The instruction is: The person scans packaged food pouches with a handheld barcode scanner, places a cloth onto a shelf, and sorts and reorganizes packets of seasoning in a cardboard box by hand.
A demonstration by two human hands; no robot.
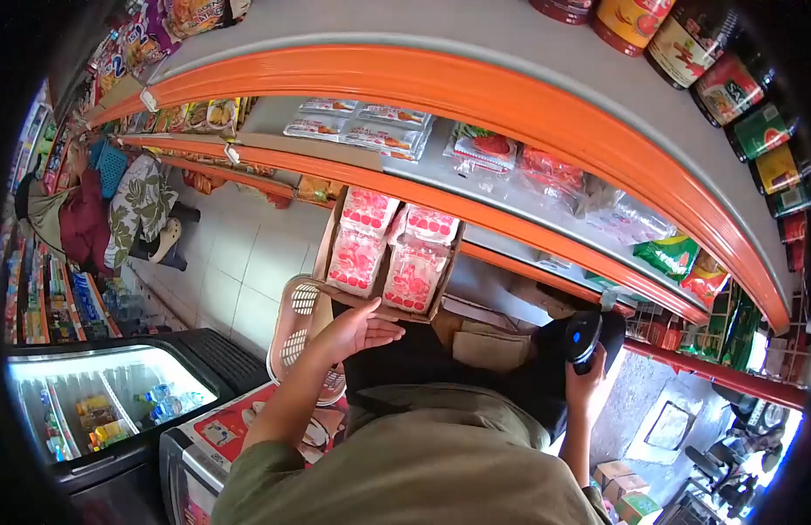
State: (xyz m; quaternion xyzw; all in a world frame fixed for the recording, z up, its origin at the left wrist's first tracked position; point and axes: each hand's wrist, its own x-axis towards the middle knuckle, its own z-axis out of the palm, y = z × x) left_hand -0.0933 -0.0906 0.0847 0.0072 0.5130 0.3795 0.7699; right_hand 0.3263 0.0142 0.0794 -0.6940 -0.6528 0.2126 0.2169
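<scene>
My left hand (363, 332) is open, fingers stretched out, near the lower left edge of a cardboard box (324, 254). Whether it touches the box I cannot tell. Inside the box lie several clear packets with pink-red print (414, 276). My right hand (584, 376), out by my right knee, is closed around a black handheld scanner (584, 337) with a small blue light. Beside my left forearm stands a beige plastic basket (291, 337) with slotted sides, partly hidden by the arm.
Orange-edged shelves (440, 74) arch over the box, carrying bottles (694, 39) and silver packets (361, 127). To the left are a glass-topped freezer (116, 402) and another person (99, 210) in the tiled aisle (239, 262). Cartons (620, 481) sit at lower right.
</scene>
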